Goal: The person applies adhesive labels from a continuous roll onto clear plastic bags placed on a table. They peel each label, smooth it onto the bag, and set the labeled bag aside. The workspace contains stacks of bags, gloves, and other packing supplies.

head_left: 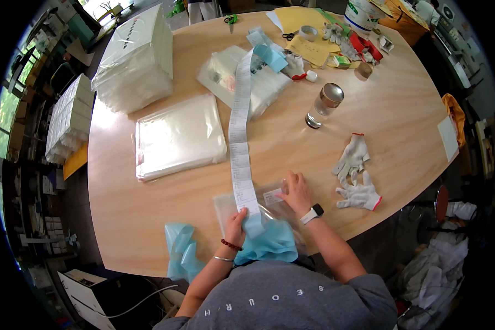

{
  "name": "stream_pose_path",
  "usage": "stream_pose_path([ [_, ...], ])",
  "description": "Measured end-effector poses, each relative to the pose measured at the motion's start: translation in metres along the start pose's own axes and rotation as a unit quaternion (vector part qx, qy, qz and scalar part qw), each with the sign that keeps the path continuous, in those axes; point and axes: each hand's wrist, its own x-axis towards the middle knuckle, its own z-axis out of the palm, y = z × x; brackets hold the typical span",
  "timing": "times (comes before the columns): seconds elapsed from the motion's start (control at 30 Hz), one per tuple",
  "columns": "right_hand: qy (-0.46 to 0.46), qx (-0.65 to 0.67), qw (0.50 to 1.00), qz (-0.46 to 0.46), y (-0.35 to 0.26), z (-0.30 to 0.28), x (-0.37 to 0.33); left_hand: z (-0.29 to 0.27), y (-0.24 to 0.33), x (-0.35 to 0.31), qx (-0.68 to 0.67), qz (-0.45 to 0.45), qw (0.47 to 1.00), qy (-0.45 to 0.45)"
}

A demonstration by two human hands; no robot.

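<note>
White strip (240,148) pinched by the left hand (236,226), I'd press the label (271,196) flat at the table's (148,206) near edge — right hand (296,196) apparently unclenched, gripping nothing.

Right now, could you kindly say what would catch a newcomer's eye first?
Probably the long strip of white labels, running down the middle of the wood-grain table to the left hand. Next might come the blue film bunched in front of the grey shirt, then the stack of clear plastic bags at the table's far left.
</note>
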Motion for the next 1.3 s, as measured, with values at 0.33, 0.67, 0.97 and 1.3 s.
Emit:
stream_pose_path([
  [0.33,-0.223,0.176,0.956,-0.077,0.028,0.01,0.038,-0.006,-0.002,0.002,0.015,-0.001,1.0,-0.016],
  [0.67,0.026,0.087,0.967,-0.239,0.003,-0.008,0.014,-0.007,-0.002,0.001,-0.003,0.005,1.0,-0.015],
  [0.97,-0.359,0.432,0.828,0.015,-0.017,0.009,-0.047,0.029,0.03,-0.016,-0.032,-0.019,0.99,-0.135],
  [1.3,-0.211,0.391,0.896,-0.004,-0.024,-0.003,-0.036,0.006,0.0,0.013,0.066,0.031,0.993,-0.098],
])
